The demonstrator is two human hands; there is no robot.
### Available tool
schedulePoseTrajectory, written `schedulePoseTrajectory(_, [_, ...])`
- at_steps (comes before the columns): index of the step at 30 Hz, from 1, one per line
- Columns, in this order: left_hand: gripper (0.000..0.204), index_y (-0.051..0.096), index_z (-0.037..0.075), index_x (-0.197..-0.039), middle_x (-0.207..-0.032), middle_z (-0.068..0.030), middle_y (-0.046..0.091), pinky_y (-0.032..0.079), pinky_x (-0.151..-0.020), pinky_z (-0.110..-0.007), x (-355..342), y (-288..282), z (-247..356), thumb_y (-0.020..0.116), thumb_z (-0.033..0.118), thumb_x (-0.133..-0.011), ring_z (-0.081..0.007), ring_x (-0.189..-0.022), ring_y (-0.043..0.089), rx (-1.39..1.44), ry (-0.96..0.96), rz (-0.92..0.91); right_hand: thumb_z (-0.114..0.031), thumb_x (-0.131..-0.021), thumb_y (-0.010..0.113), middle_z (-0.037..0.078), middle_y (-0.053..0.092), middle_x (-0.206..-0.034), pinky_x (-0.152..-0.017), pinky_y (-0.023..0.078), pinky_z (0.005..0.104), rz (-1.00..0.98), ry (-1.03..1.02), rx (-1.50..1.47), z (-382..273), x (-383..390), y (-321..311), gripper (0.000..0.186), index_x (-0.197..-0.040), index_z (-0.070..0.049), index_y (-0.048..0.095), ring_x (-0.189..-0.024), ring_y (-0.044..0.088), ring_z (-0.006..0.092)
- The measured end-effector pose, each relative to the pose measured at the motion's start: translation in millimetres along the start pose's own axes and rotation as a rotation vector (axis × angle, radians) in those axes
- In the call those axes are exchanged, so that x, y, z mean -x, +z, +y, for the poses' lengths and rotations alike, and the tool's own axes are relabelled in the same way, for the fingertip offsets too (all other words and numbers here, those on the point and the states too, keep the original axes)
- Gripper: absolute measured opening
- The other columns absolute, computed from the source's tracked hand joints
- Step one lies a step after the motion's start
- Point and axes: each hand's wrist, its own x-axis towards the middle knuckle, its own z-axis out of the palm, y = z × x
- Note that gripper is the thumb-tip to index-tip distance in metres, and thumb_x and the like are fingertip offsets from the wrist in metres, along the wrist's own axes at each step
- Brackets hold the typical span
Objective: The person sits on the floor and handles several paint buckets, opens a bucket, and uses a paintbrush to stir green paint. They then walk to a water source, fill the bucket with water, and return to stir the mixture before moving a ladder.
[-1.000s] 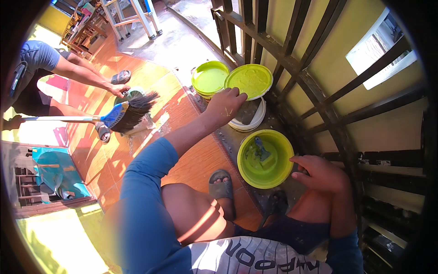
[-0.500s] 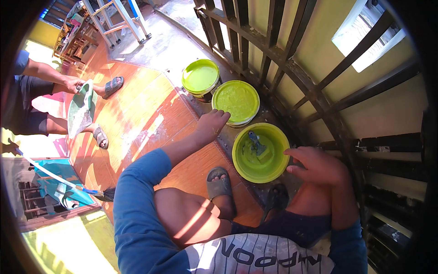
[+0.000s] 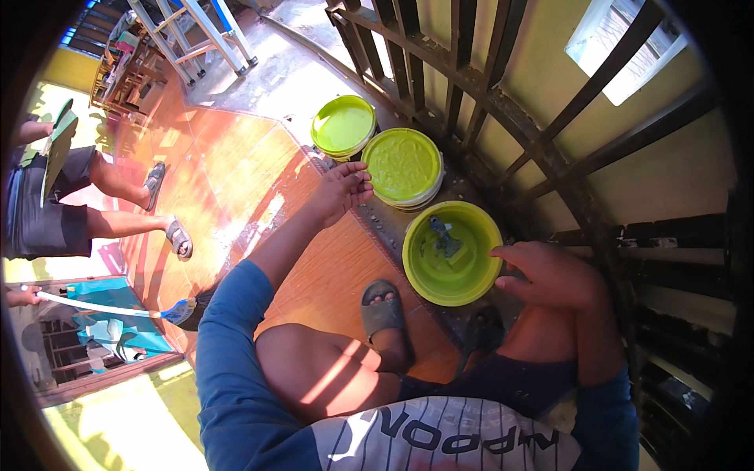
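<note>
I squat on a wooden floor by a dark metal railing. My left hand [image 3: 342,191] reaches out with fingers spread, touching the edge of a lime-green lid on a white paint bucket [image 3: 403,166]. My right hand [image 3: 550,271] rests loosely curled at the rim of an open green bucket [image 3: 452,253] that holds green paint and a brush [image 3: 444,237]. A third green bucket [image 3: 343,126] of paint stands further off. Neither hand holds anything.
The railing [image 3: 503,110] curves along the right with a yellow wall behind it. Another person in sandals [image 3: 86,208] stands at the left holding a flat green board. A broom [image 3: 126,309] lies low left. A ladder [image 3: 204,35] stands at the top.
My left hand slid off the top of the lidded bucket to its near edge. The other person's broom moved away to the left, and that person stepped back.
</note>
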Motion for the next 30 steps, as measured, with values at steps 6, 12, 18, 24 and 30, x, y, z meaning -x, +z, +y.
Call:
schedulePoseTrajectory(6, [0.021,0.055,0.006,-0.125,-0.101,-0.0024,0.062,0.061,-0.08,-0.03,0,-8,3,0.057,0.01,-0.104,-0.0137,-0.087,0.064,0.094,0.006,-0.056,-0.03,-0.094,0.068,0.016,0.065,-0.107,-0.09,0.051,0.0419,-0.019,0.002,0.01,0,-1,0,0.05,-0.135,-0.002,0.057,-0.102,0.063,0.0328])
schedulePoseTrajectory(12, [0.028,0.055,0.006,-0.12,-0.096,-0.0052,0.061,0.059,-0.078,-0.03,-23,-45,6,0.063,0.025,-0.102,-0.0161,-0.086,0.064,-0.241,-0.119,0.378,-0.031,-0.095,0.068,0.016,0.065,-0.106,-0.089,0.05,0.0419,-0.045,0.035,0.002,-3,-2,-3,0.05,-0.136,-0.003,0.058,-0.101,0.063,0.0324])
schedulePoseTrajectory(18, [0.061,0.04,0.004,-0.145,-0.116,-0.0172,0.062,0.058,-0.088,-0.039,-66,-94,11,0.063,0.039,-0.101,-0.0269,-0.102,0.066,-0.047,-0.161,0.379,-0.029,-0.094,0.068,0.015,0.064,-0.102,-0.086,0.05,0.0418,-0.054,0.054,-0.003,-4,-5,-4,0.05,-0.135,-0.003,0.058,-0.097,0.063,0.0319])
schedulePoseTrajectory(24, [0.085,0.018,0.009,-0.16,-0.153,-0.0283,0.037,0.046,-0.109,-0.049,-86,-91,17,0.054,0.058,-0.101,-0.0388,-0.136,0.047,-0.004,-0.237,0.408,-0.028,-0.094,0.069,0.014,0.064,-0.101,-0.084,0.051,0.0416,-0.064,0.085,-0.027,0,-12,-4,0.049,-0.135,-0.003,0.058,-0.095,0.063,0.031])
schedulePoseTrajectory(30, [0.081,0.027,0.009,-0.156,-0.15,-0.0238,0.042,0.041,-0.11,-0.049,-102,-94,13,0.042,0.066,-0.101,-0.0352,-0.14,0.04,0.162,-0.127,0.493,-0.029,-0.094,0.068,0.018,0.066,-0.104,-0.087,0.051,0.0431,-0.073,0.145,-0.051,1,-19,-6,0.049,-0.134,-0.002,0.059,-0.098,0.065,0.0341])
